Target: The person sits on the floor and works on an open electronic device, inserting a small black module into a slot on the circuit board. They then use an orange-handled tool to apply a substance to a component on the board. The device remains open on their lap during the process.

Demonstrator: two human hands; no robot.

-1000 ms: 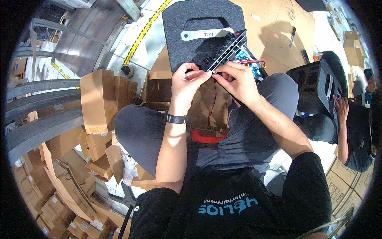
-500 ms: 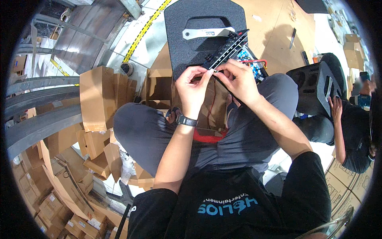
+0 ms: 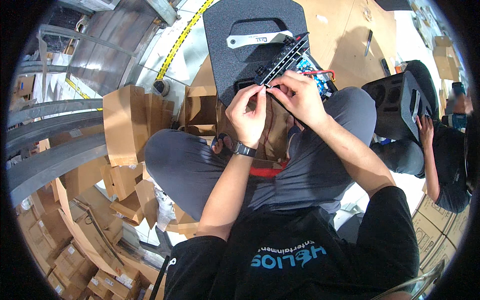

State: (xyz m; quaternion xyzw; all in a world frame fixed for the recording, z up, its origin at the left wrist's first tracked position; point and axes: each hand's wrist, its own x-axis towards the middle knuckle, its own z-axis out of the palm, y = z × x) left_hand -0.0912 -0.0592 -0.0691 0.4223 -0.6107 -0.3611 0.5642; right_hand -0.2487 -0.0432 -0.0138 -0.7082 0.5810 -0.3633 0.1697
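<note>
Between your bent knees (image 3: 352, 112), your left hand (image 3: 247, 116) and right hand (image 3: 303, 100) were together, both pinching a small piece (image 3: 267, 86), mostly hidden, just beside the lower end of a dark panel (image 3: 281, 61). That panel slanted across the grey cabinet's (image 3: 222, 60) right edge; thin wires (image 3: 271, 111) hung below.

Place: workshop, apparently with storage.
Cardboard boxes (image 3: 69, 261): stacked at lower left.
Yellow-black tape (image 3: 185, 38): laid on tiled floor (image 3: 189, 64).
Electronics (image 3: 305, 64): seen exposed beside dark cabinet (image 3: 232, 70).

head cam: wide fisheye on head, faces down; l hand (image 3: 248, 117), r hand (image 3: 303, 101) close, above ctr.
</note>
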